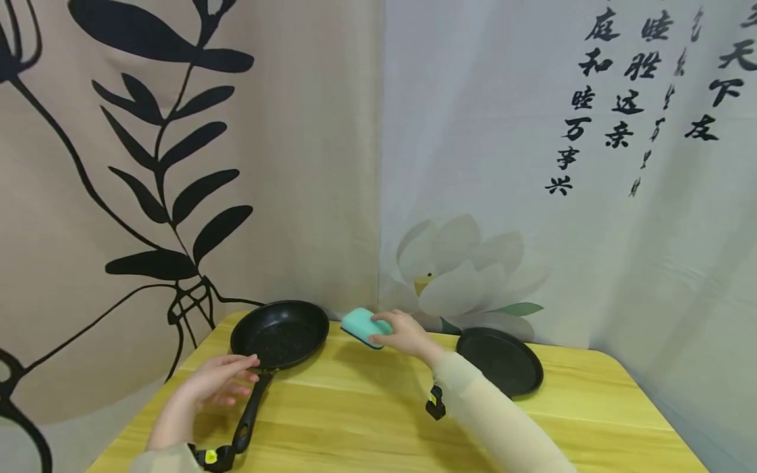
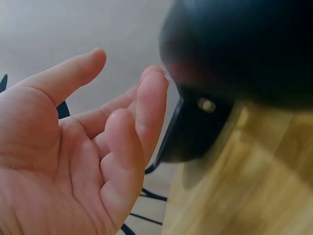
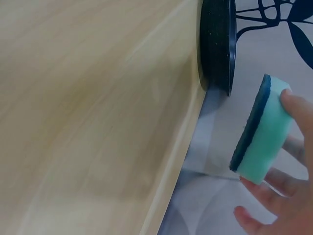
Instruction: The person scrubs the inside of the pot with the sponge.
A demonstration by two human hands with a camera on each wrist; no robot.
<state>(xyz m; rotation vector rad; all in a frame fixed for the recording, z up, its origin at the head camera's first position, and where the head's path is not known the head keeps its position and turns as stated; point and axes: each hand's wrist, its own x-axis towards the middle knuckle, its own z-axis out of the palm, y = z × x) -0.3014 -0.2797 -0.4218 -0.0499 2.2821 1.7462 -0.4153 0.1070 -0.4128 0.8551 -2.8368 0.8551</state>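
Note:
A black frying pan [image 1: 279, 333] sits on the yellow wooden table [image 1: 367, 407] at the back left, its handle [image 1: 251, 410] pointing toward me. My left hand [image 1: 221, 380] hovers over the handle's upper end with fingers relaxed and spread, holding nothing; the left wrist view shows the open palm [image 2: 73, 161] beside the pan's underside [image 2: 234, 49]. My right hand [image 1: 402, 334] grips a mint-green sponge [image 1: 363, 326] with a dark scouring face, lifted just right of the pan. In the right wrist view the sponge [image 3: 261, 132] hangs near the pan's rim [image 3: 217, 46].
A second round black pan or lid [image 1: 501, 360] lies on the table at the back right. Printed fabric backdrops [image 1: 485, 164] hang close behind the table. The table's near and right parts are bare wood.

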